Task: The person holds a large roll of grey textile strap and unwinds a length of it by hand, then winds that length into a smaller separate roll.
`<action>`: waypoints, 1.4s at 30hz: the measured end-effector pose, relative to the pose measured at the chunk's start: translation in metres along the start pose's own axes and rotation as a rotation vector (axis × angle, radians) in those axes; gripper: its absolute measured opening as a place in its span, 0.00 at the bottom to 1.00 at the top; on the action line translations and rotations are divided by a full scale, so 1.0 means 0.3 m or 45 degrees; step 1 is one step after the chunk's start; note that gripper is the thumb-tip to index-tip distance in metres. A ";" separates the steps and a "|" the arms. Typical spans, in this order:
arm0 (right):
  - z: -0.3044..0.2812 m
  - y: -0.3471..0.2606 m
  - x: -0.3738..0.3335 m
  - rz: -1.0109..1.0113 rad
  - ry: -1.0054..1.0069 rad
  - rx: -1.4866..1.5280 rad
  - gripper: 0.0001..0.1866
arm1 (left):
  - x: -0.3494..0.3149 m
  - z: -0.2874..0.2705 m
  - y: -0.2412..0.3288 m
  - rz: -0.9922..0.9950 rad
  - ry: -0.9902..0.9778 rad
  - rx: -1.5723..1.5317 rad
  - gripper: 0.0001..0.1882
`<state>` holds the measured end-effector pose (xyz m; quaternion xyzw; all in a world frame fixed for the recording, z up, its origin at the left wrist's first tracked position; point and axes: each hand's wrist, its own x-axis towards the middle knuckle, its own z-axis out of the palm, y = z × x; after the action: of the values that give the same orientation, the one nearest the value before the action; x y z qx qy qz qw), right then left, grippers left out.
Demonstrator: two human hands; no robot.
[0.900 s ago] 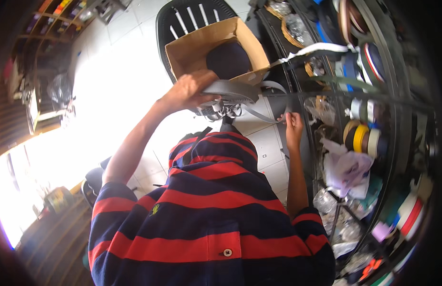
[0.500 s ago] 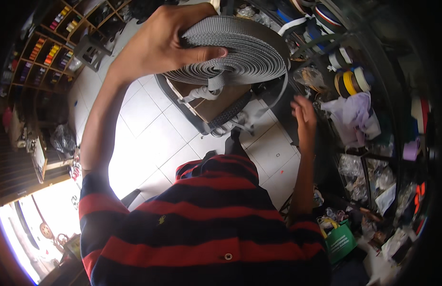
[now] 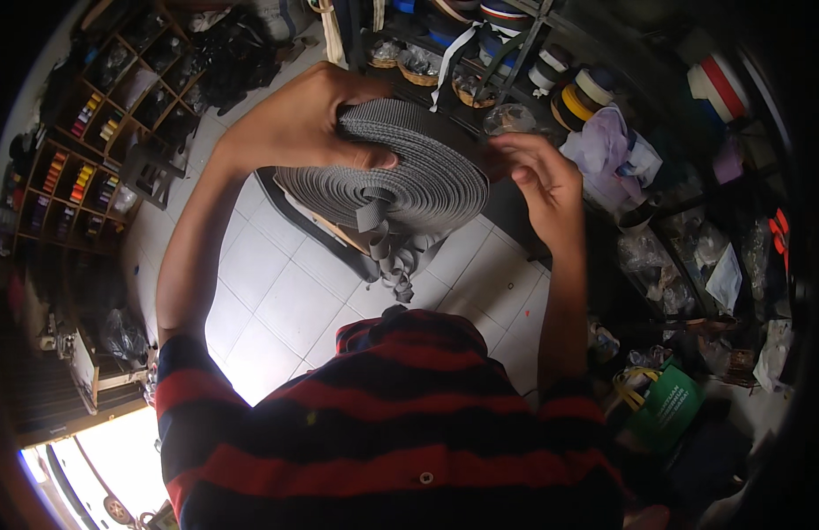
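Head view: left hand (image 3: 295,128) clasps coiled grey woven-webbing roll (image 3: 432,172); right hand (image 3: 551,181) beside rim, grip indeterminate. Risk: dangling centre tail (image 3: 371,216) snags, pulling windings loose.

Between the left forearm and the chair (image 3: 310,231) there is wide room above the floor (image 3: 273,287), so a hand could pass there. Directly under the roll (image 3: 440,168), the chair and the hanging tape (image 3: 380,249) stand in the way. Between this tape and the right forearm, the passage is also free. Beyond the right hand (image 3: 549,181), the rack (image 3: 530,40) and the lilac bag (image 3: 595,146) block the side.
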<state>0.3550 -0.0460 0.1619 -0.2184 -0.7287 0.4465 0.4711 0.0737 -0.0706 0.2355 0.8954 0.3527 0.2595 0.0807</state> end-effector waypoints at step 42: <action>-0.886 -0.197 -0.212 -0.267 1.124 -0.332 0.15 | 1.099 0.382 0.462 -0.104 0.383 -0.820 0.20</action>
<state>0.6249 -0.0047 0.2230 -0.3701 -0.5267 0.1656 0.7471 0.4185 0.0535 0.3175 0.7609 0.2963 0.4829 0.3164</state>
